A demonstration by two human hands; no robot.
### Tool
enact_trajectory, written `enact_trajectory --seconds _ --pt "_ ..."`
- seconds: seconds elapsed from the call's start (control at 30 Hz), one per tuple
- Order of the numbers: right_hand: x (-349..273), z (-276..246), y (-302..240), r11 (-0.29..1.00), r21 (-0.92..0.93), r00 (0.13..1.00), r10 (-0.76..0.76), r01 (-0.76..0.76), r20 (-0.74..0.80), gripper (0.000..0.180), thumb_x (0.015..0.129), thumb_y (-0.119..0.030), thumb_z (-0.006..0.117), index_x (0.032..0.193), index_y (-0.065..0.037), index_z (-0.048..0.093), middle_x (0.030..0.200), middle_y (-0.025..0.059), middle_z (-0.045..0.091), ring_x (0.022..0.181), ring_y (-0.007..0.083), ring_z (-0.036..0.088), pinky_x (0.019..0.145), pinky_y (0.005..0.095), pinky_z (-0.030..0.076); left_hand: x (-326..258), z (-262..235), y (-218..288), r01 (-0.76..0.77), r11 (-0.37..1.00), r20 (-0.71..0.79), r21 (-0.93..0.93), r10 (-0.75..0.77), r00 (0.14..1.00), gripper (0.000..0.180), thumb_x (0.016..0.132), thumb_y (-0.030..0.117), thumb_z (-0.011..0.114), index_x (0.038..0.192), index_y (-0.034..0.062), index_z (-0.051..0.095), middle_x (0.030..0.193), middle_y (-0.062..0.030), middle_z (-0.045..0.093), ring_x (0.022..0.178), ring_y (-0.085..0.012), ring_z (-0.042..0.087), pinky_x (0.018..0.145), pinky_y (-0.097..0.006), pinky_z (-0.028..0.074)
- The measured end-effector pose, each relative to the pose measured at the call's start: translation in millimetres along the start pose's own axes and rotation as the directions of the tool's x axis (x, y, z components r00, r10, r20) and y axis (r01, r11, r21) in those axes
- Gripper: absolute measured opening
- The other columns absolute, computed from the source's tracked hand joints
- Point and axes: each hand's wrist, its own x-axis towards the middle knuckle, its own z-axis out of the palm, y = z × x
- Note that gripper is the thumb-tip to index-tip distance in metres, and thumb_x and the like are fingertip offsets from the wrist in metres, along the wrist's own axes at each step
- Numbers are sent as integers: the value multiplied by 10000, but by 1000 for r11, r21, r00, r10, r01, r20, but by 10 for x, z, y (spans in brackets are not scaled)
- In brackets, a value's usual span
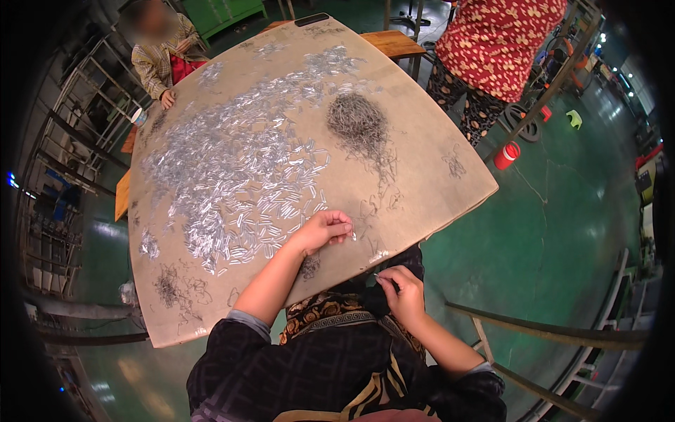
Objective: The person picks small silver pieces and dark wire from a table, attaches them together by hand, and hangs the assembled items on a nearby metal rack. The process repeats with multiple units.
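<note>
My left hand (328, 231) is over the near edge of the brown table (429, 169), thumb and fingers pinched on a small shiny clear piece (354, 236). Lower and to the right, just off the table edge, my right hand (403, 292) is closed in a pinch; something tiny and pale shows at its fingertips, too small to name. Many small shiny clear strips (239, 162) lie scattered over the left and middle of the table. A tangled heap of thin dark wire-like pieces (356, 123) sits beyond my hands, with loose ones trailing toward me.
Smaller dark clusters (169, 287) lie at the near left corner. A person in a checked jacket (158, 60) is at the far left edge; another in a red patterned top (496, 46) stands at the far right. A red bucket (506, 155) and metal rails (541, 334) are to the right.
</note>
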Motion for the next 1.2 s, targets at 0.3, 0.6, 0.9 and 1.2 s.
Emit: enact_trajectory --seconds 0.3,0.6,0.9,1.2 --pt "33 8 -28 999 21 999 30 -29 -14 115 792 46 697 895 6 667 849 135 654 726 269 664 643 320 523 -599 743 -74 -438 814 117 381 427 897 68 916 52 619 977 40 595 904 -29 582 792 -110 535 677 -252 430" --pt "22 19 -69 999 37 999 35 -36 26 129 787 51 701 902 6 666 857 128 654 733 242 670 644 302 527 -643 847 -250 -527 744 69 410 551 832 68 928 10 579 995 19 570 973 -69 617 845 -145 568 748 -276 458" --pt "136 -112 144 988 152 994 -41 25 105 111 742 43 681 851 19 671 819 93 656 710 164 655 632 280 514 -730 878 -363 -629 633 69 451 678 731 142 886 -71 554 984 27 529 974 -125 657 906 -243 621 804 -342 491" --pt "764 564 402 910 -378 983 -129 168 128 209 758 -175 739 922 -50 707 858 119 620 878 321 584 800 419 459 -755 877 -426 -639 579 59 507 716 695 166 865 -84 566 981 26 521 951 -118 637 883 -248 611 799 -341 489"
